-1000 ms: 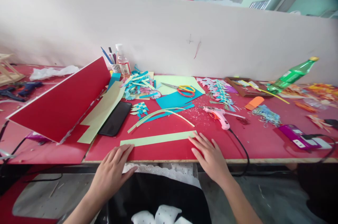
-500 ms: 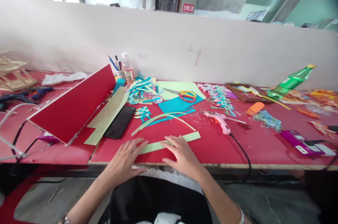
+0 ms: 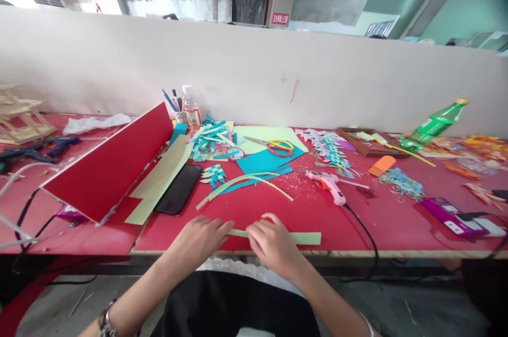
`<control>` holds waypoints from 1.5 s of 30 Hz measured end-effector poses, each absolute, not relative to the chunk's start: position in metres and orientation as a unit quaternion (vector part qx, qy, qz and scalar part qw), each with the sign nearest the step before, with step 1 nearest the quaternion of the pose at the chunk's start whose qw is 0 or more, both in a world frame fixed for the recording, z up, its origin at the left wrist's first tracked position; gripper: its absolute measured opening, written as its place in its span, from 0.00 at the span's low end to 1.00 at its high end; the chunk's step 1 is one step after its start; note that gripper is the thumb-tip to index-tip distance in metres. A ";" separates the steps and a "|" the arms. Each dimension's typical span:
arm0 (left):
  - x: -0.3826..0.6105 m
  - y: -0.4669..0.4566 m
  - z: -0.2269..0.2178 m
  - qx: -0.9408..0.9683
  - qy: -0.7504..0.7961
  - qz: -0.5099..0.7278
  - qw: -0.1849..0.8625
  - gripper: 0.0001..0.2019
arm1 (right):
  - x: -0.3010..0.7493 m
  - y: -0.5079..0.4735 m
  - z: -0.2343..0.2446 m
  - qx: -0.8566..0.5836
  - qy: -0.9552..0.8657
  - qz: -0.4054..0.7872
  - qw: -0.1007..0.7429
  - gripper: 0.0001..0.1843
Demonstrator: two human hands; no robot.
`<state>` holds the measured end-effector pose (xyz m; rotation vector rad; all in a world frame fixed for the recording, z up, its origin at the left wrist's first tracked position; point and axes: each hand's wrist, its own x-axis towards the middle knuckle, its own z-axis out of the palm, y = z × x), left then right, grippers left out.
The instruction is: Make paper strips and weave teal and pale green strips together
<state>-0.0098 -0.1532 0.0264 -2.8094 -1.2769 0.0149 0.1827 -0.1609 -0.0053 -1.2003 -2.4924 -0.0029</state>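
Note:
A long pale green paper strip lies along the near edge of the red table. My left hand rests on its left end with the fingers pressed down flat. My right hand lies on the strip's middle with the fingers curled, pinching or folding the paper. The strip's right end sticks out past my right hand.
Curved green and blue strips, a black phone, scissors, a pink glue gun with its cord, a raised red board, a small bottle, a tilted green bottle and paper scraps.
Both hands have drawn together toward the strip's middle. The strip has slid nearer the table edge and to the right. The camera has tipped upward a little.

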 end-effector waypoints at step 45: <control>-0.012 -0.130 0.053 -0.931 -0.315 -0.014 -0.182 0.10 | 0.210 -0.145 0.034 -0.380 -0.876 0.259 0.148 0.14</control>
